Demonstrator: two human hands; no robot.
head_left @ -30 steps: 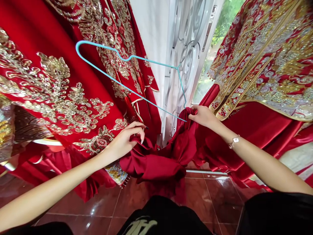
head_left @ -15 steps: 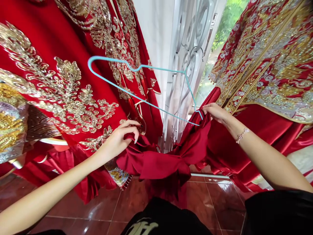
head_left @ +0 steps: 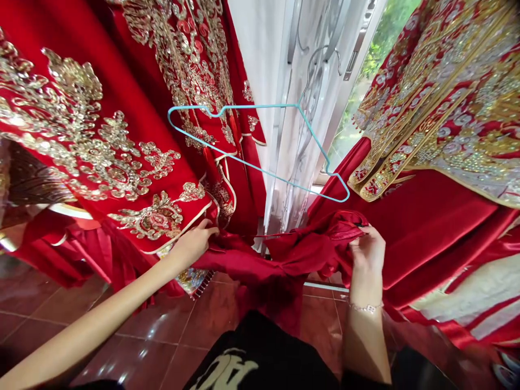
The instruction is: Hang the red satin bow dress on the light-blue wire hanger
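Observation:
A plain dark red garment, apparently a skirt (head_left: 292,257), sags between my two hands with its gathered top edge spread wide. My left hand (head_left: 193,244) pinches that edge at the left, fingers closed. At the right, my right hand (head_left: 368,249) is closed around a bunched part of the cloth, where a small dark bit shows by the fingertips. Just above the skirt hangs a light blue wire hanger (head_left: 260,106), its hook near the white metal grille. Its right end lies a little above the bunched cloth, apart from it.
Red robes with gold sequin embroidery (head_left: 154,216) hang close on the left. On the right hangs an embroidered red and gold jacket (head_left: 459,124) over a red satin skirt (head_left: 439,227). A white metal door frame (head_left: 349,70) stands behind. Glossy red-brown tiles (head_left: 158,346) cover the floor.
The skirt's right end has come off the hanger and moved down, now bunched in my right hand. My left hand has moved slightly down and closed on the edge. The hanger hangs free.

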